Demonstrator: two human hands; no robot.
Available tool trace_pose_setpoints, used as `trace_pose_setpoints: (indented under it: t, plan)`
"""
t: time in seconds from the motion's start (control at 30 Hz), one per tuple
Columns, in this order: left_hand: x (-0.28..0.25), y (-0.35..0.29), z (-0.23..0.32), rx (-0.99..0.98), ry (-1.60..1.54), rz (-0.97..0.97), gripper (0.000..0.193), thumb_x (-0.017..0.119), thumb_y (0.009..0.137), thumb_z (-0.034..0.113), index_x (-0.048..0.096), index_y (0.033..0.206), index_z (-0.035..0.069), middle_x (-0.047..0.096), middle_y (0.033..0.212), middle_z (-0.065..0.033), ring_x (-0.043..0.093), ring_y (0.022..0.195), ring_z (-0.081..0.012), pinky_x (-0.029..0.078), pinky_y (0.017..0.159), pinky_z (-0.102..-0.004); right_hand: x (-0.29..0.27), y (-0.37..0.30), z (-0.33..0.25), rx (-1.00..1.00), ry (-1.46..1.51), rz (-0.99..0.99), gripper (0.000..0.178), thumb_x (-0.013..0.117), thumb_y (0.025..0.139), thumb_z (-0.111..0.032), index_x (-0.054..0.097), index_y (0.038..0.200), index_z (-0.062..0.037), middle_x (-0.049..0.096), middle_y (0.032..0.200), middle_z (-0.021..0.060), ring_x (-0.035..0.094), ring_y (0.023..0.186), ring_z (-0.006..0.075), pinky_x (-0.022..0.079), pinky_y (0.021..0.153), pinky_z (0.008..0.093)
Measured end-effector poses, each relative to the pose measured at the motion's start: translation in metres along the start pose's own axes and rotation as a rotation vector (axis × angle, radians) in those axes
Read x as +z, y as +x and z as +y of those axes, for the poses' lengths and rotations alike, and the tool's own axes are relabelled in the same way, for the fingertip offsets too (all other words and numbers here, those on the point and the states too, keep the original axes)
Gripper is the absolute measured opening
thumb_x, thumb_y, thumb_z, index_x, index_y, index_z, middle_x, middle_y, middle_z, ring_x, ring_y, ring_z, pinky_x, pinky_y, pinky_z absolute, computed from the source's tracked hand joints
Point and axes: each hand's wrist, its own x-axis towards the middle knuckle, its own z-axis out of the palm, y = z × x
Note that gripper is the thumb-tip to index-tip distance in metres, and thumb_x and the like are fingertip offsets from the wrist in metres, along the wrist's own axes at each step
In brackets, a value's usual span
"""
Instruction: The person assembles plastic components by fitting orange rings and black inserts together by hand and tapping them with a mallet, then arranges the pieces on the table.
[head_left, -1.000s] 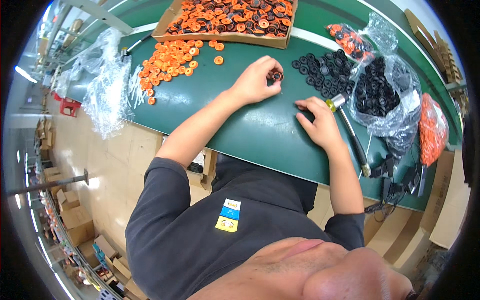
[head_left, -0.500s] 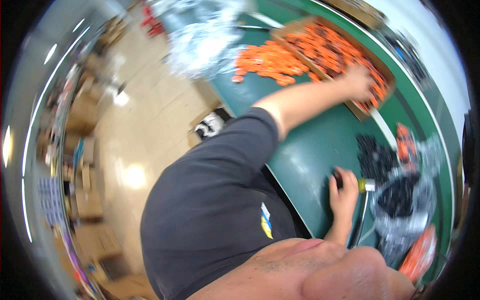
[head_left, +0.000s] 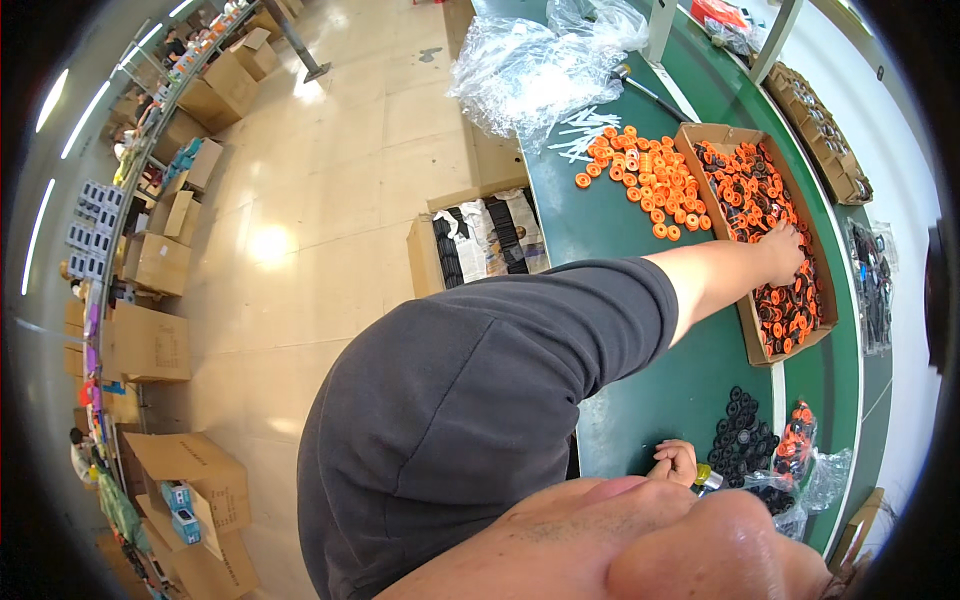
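My left hand (head_left: 783,255) reaches into a shallow cardboard box (head_left: 759,345) of small round orange-and-black pieces (head_left: 745,190). Its fingers bend down against the pieces, and what they may grip is hidden. To the left of the box lies a loose heap of orange ring-shaped pieces (head_left: 655,180). My right hand (head_left: 677,462) is low at the table's near side, fingers curled in, with whatever is inside hidden. Close beside it is a yellow object with a shiny metal end (head_left: 706,476). Next to that hand spreads a pile of black round pieces (head_left: 740,440).
Clear plastic bags (head_left: 540,70) and white strips (head_left: 580,135) lie at the far end of the green table (head_left: 640,400). A bag of orange pieces (head_left: 796,440) sits near the black pile. An open carton (head_left: 425,255) stands by the table's left edge.
The view has shifted, showing more floor and shelving on the left. My left hand stays at the box; my right hand, earlier around something dark, now looks more curled.
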Motion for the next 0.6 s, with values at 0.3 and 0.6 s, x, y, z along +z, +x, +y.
trace_pose_setpoints:
  t: [0.3,0.6]
  plan:
    - [-0.020,-0.126,0.190,0.332,-1.053,0.536,0.051,0.075,0.074,0.040,0.065,0.105,0.001,0.053,0.122,-0.0237,0.048,0.117,-0.0399,0.041,0.097,-0.0543,0.011,0.044,-0.078,0.207,0.259,0.377,0.048,0.046,0.100,-0.023,0.047,0.141,0.0017,0.053,0.138,0.0200,0.052,0.124,0.0293,0.036,0.112,0.0438]
    - [-0.091,-0.245,0.303,0.218,-1.136,0.399,0.056,0.047,0.098,0.042,0.050,0.146,0.013,0.028,0.161,-0.0218,0.009,0.153,-0.0412,0.007,0.122,-0.0527,0.069,0.123,-0.114,0.187,0.861,0.330,0.064,0.038,0.103,-0.041,0.027,0.152,-0.0019,0.037,0.152,0.0184,0.036,0.139,0.0302,0.025,0.119,0.0443]
